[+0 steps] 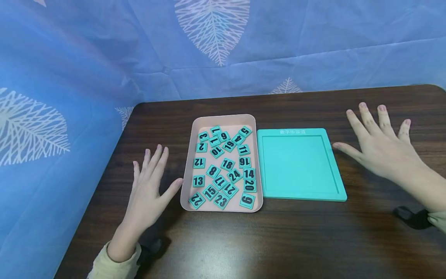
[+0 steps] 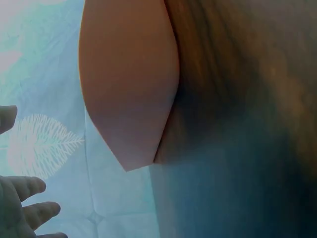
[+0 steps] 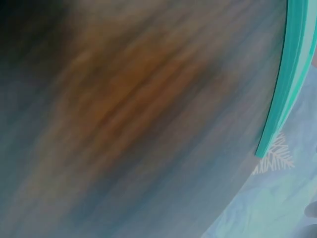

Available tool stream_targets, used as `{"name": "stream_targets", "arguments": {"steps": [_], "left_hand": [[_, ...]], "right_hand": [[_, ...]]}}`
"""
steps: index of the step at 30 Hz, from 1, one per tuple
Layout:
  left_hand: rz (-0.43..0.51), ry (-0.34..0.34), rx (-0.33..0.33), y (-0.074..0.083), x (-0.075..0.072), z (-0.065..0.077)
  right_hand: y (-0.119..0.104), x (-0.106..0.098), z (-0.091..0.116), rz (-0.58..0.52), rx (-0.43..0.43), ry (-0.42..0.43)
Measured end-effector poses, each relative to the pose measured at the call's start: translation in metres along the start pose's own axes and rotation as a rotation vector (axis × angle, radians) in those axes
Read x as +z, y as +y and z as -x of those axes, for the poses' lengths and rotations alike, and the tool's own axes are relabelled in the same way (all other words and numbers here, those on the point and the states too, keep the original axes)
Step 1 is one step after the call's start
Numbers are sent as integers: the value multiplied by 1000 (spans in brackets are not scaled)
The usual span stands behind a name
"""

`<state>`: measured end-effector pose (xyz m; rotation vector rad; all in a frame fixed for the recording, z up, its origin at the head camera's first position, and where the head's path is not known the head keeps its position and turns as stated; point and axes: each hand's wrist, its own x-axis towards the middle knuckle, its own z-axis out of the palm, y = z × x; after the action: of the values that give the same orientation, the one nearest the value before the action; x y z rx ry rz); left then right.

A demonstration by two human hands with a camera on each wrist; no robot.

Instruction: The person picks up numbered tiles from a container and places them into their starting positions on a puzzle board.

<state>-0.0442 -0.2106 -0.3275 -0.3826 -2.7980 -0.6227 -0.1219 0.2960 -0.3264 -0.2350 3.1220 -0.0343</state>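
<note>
A pale pink tray [image 1: 187,193] lies in the middle of the table, holding several loose teal number tiles [image 1: 199,181] with black numerals, turned various ways. Against its right side is a flat teal frame board [image 1: 299,166] with a raised rim and no tiles on it. My left hand [image 1: 148,190] is just left of the tray with fingers spread, its thumb tip close to the tray's edge; whether they touch I cannot tell. To the right of the board, my right hand [image 1: 383,149] has its fingers spread and holds nothing. The left wrist view shows the tray's side wall [image 2: 129,89].
The dark wood table [image 1: 223,244] carries the tray and board. Behind it and along its left side hangs a blue cloth [image 1: 104,50] with white leaf prints. Black straps [image 1: 412,217] show at the wrists.
</note>
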Motion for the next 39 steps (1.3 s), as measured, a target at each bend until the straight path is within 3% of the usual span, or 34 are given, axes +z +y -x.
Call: {"name": "stream_targets", "arguments": {"steps": [18,22,27,31,35,39], "left_hand": [[256,-4,22,-3,32,13],[282,-12,28,-4,41,14],[318,-37,45,-6,50,15],[308,-68,75,-7,52,16],[306,-91,97,-9,53,15],[298,-105,108,-9,54,14]], "right_hand": [[-34,-10,-18,-70,-223,62],[-47,-10,-24,-115,-314,140],[-63,-11,-33,-168,-445,332],[-79,-13,-40,-190,-499,429],[-94,-16,-44,-247,-505,408],[-110,-22,-46,-324,-462,329]]}}
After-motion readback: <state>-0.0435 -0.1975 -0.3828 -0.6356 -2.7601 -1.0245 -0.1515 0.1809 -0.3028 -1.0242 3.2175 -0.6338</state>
